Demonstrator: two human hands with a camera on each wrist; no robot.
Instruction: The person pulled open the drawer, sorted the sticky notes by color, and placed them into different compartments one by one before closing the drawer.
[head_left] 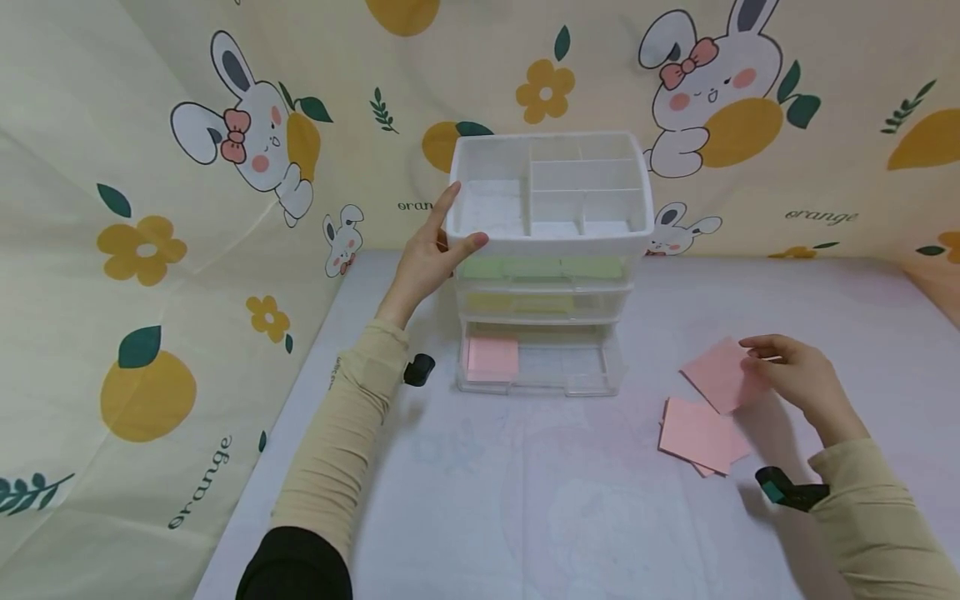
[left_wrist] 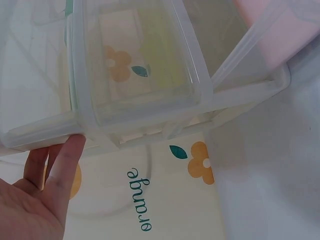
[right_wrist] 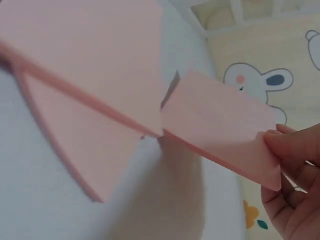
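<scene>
A small drawer organizer [head_left: 547, 246] with a white divided top stands at the back of the table. My left hand [head_left: 426, 258] grips its upper left front corner, thumb on the front edge and fingers along the side. The bottom clear drawer [head_left: 566, 358] is pulled out and has a pink sticky note pad [head_left: 492, 358] at its left. On the right, my right hand [head_left: 798, 379] pinches another pink sticky note pad [right_wrist: 220, 127] by one edge, tilted. Just in front of it lies a loose pile of pink pads [head_left: 696, 433].
Closed above the pulled-out drawer are two drawers, one showing green contents [head_left: 543, 267] and one yellow contents [head_left: 525, 302]. A patterned cloth [head_left: 465, 67] with rabbits and oranges hangs behind and at the left. A pale sheet covers the table [head_left: 525, 500].
</scene>
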